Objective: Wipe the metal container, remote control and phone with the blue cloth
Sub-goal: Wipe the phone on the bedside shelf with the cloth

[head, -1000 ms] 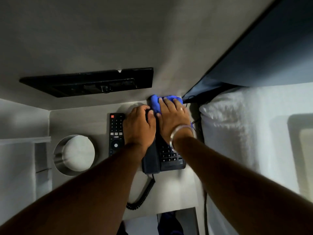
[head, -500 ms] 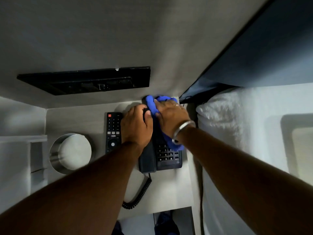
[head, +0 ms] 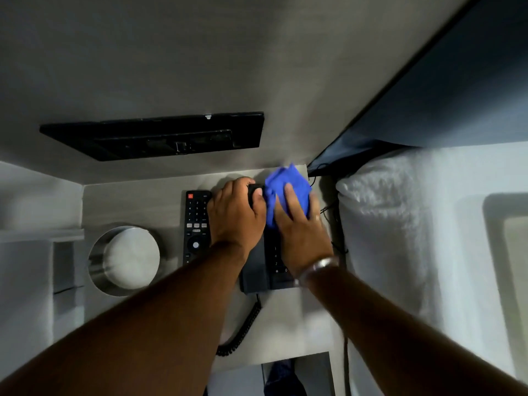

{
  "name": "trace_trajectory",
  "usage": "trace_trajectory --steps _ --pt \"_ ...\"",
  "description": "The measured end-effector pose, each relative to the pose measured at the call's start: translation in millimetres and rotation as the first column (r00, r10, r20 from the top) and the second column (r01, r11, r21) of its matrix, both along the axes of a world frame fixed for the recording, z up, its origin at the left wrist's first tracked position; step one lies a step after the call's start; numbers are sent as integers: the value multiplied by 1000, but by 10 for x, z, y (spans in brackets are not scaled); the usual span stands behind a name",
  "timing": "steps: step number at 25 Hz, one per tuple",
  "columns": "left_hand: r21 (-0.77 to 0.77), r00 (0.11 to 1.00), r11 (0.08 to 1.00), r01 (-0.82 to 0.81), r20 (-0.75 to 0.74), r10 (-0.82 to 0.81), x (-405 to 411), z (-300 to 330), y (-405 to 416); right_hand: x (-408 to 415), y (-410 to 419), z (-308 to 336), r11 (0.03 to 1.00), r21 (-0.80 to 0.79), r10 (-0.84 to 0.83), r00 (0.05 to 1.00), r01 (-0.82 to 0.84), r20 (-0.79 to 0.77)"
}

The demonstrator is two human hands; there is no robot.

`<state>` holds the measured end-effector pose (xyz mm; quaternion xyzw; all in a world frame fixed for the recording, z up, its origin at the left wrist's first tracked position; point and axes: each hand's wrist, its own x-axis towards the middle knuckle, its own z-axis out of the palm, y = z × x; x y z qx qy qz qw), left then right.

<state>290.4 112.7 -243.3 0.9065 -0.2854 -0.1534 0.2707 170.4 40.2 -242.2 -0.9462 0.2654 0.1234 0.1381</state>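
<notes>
A dark corded phone [head: 261, 270] sits on the bedside table [head: 143, 201]. My left hand [head: 235, 214] grips the top of its handset. My right hand [head: 303, 232] presses the blue cloth [head: 288, 181] flat onto the upper part of the phone's keypad side; most of the keypad is hidden under it. A black remote control [head: 195, 224] lies just left of the phone, touching my left hand's edge. The round metal container [head: 124, 260] stands at the table's left.
The phone's coiled cord [head: 243, 330] trails toward the table's front edge. A black wall panel [head: 154, 135] hangs above the table. A white bed [head: 414, 238] lies close on the right, with thin cables [head: 335, 224] in the gap.
My right hand has slid the blue cloth up and right across the phone, spreading flatter, and the cloth bunches out past the fingertips. My left hand stayed on the handset.
</notes>
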Motion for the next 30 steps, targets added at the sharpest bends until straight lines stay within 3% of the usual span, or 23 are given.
trace_trajectory --steps 2,4,6,8,13,16,21,26,28,30 --pt "19 1000 1000 3 -14 -2 1 -3 -7 482 -381 -5 977 119 -176 984 176 -16" --pt "27 1000 1000 -11 6 11 3 2 -10 416 -381 17 947 148 -296 953 285 57" --pt "20 999 999 -25 33 24 1 -8 -10 -133 -42 75 902 223 -410 895 369 174" --pt "19 999 1000 -24 44 23 0 -24 -1 -781 435 182 816 339 -545 818 468 183" --pt "39 998 999 5 65 -7 -17 -9 0 -719 636 100 967 53 -255 961 250 106" --pt "43 998 999 2 68 -5 -6 -11 -5 -744 448 154 995 -90 -41 994 50 101" --pt "38 996 999 2 88 -5 7 -39 7 -860 497 179 953 -119 -275 961 277 34" --pt "42 996 999 3 86 -6 12 -48 8 -966 515 124 832 -44 -554 829 553 -68" --pt "46 996 999 6 94 -10 -2 -58 10 -910 534 156 842 -79 -533 846 533 28" --pt "48 995 999 8 95 -12 -10 -63 12 -778 643 177 907 -116 -391 912 405 124"
